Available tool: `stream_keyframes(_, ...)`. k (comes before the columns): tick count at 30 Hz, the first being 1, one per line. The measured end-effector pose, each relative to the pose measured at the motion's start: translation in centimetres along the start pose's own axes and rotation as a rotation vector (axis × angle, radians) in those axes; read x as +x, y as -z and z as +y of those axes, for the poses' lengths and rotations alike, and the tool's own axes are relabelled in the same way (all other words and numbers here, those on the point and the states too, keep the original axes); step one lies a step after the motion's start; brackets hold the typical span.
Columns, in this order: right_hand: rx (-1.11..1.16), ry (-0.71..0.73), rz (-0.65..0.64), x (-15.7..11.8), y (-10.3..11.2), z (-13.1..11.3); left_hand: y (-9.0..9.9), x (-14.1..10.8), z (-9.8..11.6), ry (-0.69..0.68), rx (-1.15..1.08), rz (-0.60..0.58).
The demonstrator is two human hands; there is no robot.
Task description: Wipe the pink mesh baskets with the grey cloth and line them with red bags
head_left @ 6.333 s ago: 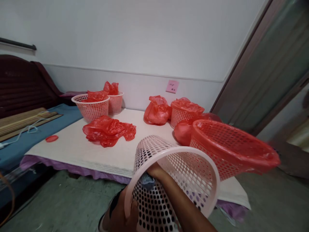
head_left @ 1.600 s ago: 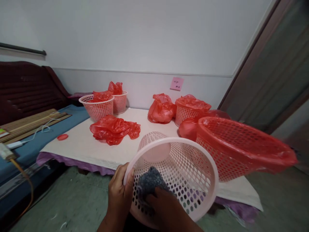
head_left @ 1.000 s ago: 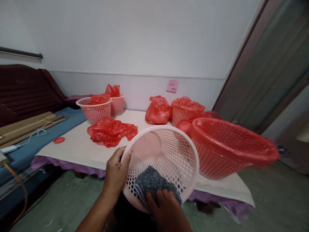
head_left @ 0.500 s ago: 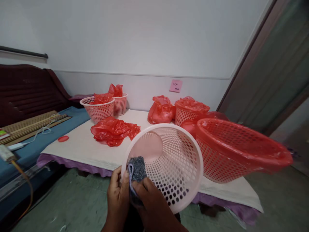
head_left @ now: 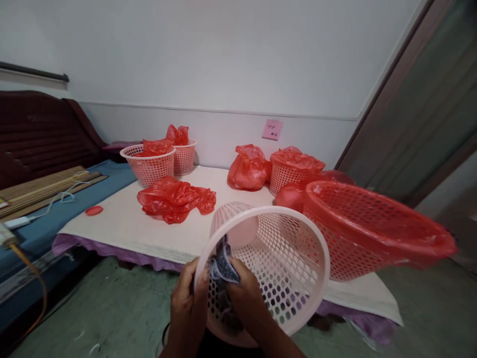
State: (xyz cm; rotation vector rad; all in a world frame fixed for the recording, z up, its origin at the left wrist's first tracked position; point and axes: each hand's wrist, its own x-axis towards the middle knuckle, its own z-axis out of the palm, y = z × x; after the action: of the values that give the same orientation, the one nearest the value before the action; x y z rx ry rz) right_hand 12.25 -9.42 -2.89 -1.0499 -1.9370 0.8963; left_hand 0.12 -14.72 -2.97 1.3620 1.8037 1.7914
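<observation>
A pale pink plastic basket (head_left: pixel 276 238) with round holes lies tilted before me, its mouth toward me. My left hand (head_left: pixel 190 293) is closed on the left side of its rim, thumb on the near side. Inside the mouth, my right hand (head_left: pixel 246 293) grips a dark grey cloth (head_left: pixel 223 266) with a pale edge, pressed near the basket's inner left wall. Part of the cloth is hidden under the right hand. Close on the right stands a larger basket (head_left: pixel 346 243) covered at the rim by a red plastic bag (head_left: pixel 387 219).
A crumpled red bag (head_left: pixel 175 199) lies on the white-covered table (head_left: pixel 122 226). Two bag-filled baskets (head_left: pixel 149 166) stand behind it. A red bundle (head_left: pixel 248 169) and another bagged basket (head_left: pixel 288 176) stand at the back. A small red disc (head_left: pixel 94 211) lies at left, beside a blue bed (head_left: pixel 40 238).
The pink basket has shifted right and turned a little, showing more of its outer side. The right hand and cloth have moved deeper inside it, and the cloth is now more bunched.
</observation>
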Motion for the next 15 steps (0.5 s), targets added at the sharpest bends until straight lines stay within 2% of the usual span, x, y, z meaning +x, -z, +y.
stream_keyframes(1, 0.096, 0.002, 0.052, 0.2, -0.8, -0.4, 0.0, -0.1, 0.0, -0.027, 0.006, -0.009)
stream_keyframes(3, 0.088, 0.04, 0.097, 0.7, -2.2, -0.7, 0.0, -0.3, 0.0, -0.067, 0.021, -0.032)
stream_keyframes(4, -0.005, 0.074, 0.076, 1.1, -2.7, -0.5, 0.2, -0.4, 0.0, -0.061, 0.032, -0.032)
stream_keyframes(6, -0.315, 0.114, -0.056, 1.9, -3.0, 0.5, 0.5, -0.4, -0.1, -0.022, 0.053, -0.021)
stream_keyframes(9, -0.706, 0.06, -0.248, 3.5, -2.4, 3.1, 1.1, -0.5, -0.2, -0.014, 0.086, -0.031)
stream_keyframes(11, -0.789, -0.008, -0.263, 4.7, -1.6, 4.9, 1.3, -0.5, -0.4, -0.081, 0.112, -0.072)
stream_keyframes(15, -0.821, -0.126, -0.208, 6.6, -0.6, 7.3, 1.3, -0.7, -0.7, -0.18, 0.135, -0.108)
